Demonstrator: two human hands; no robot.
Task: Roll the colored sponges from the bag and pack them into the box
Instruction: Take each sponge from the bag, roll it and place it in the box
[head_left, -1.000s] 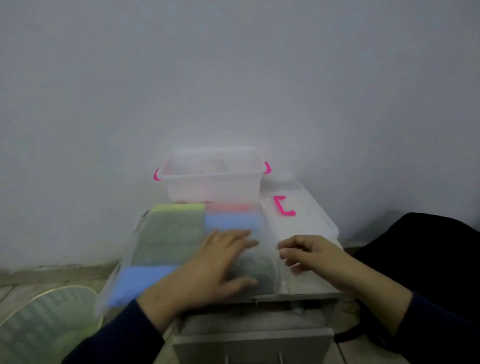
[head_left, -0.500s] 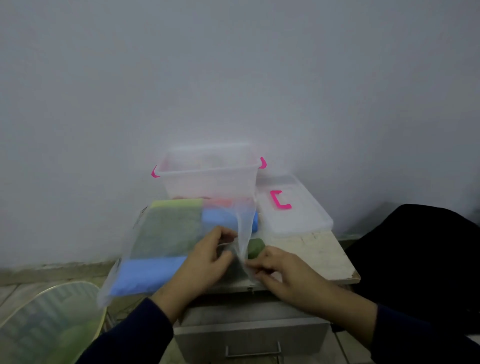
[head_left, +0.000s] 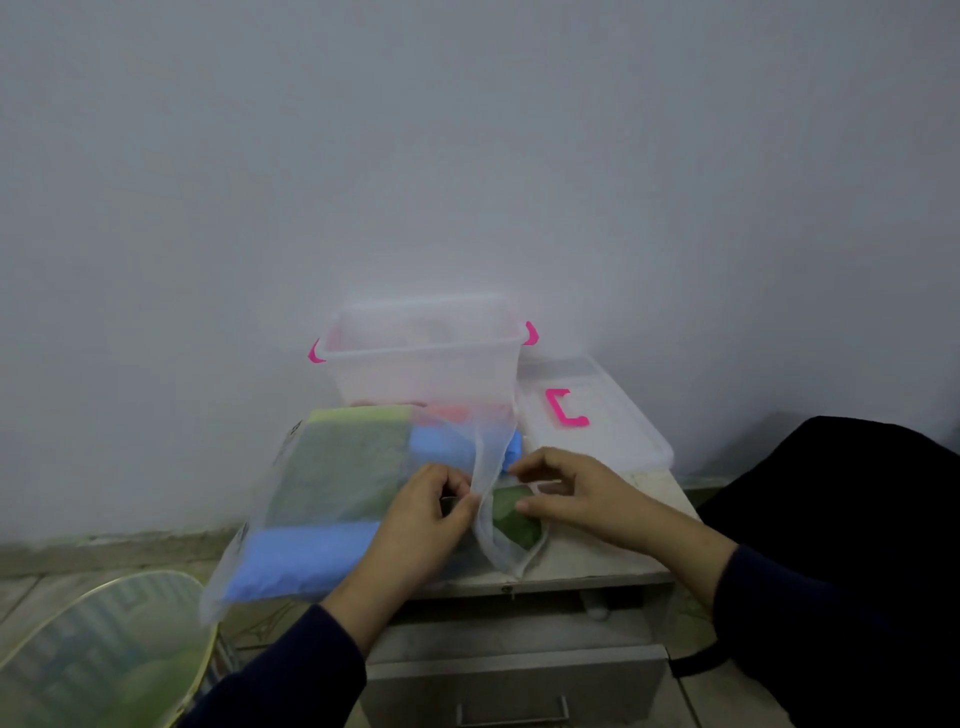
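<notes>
A clear plastic bag (head_left: 311, 493) full of flat colored sponges lies on a small cabinet top (head_left: 597, 561). Blue (head_left: 306, 556), green (head_left: 343, 467) and pink (head_left: 447, 415) sponges show through it. My left hand (head_left: 421, 514) pinches the bag's open edge near the middle. My right hand (head_left: 566, 493) pinches the opposite flap of the opening, over a green sponge (head_left: 511, 517) at the bag's mouth. A clear box (head_left: 421, 358) with pink handles stands open behind the bag, against the wall.
The box's clear lid (head_left: 592, 426) with a pink latch lies to the right of the box. A mesh bin (head_left: 104, 660) sits on the floor at lower left. A dark shape (head_left: 841, 545) fills the right side. The cabinet has a drawer (head_left: 514, 686) below.
My left hand came off the top of the bag and took its edge. My right hand moved in to the bag's mouth, and the two hands have pulled the opening apart.
</notes>
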